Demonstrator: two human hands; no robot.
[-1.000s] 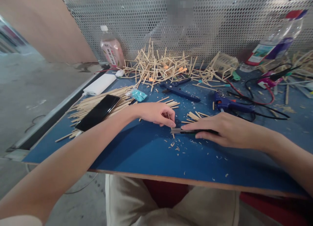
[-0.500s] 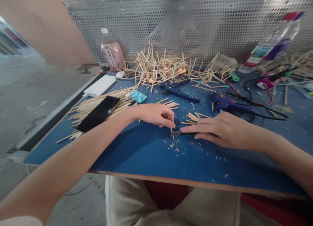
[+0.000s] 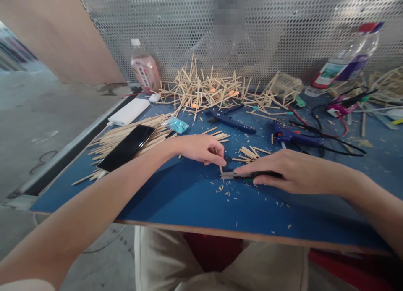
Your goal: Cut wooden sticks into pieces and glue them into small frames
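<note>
Between the thumb and fingers of my left hand (image 3: 203, 149) a thin wooden stick (image 3: 221, 170) is pinched, its lower end pointing at the blue tabletop. My right hand (image 3: 285, 171) is closed on a utility knife (image 3: 261, 174) with a black handle, index finger along its top. The knife's blade lies against the stick's lower end. Pale wood shavings (image 3: 227, 193) are scattered just below. Short cut sticks (image 3: 247, 153) lie beyond the knife, and more sticks (image 3: 220, 135) lie behind my left hand.
Left of my arm, a black phone (image 3: 126, 148) rests on long sticks (image 3: 110, 136) near a white power bank (image 3: 129, 111). Farther back are blue pliers (image 3: 234, 122), a tangled stick pile (image 3: 201, 87), a blue glue gun (image 3: 292, 136) with cable, and bottles (image 3: 145, 72) by the mesh panel.
The knife in my right hand has tilted and come down towards the stick's lower end, showing more of its blade and handle. My left hand has hardly moved.
</note>
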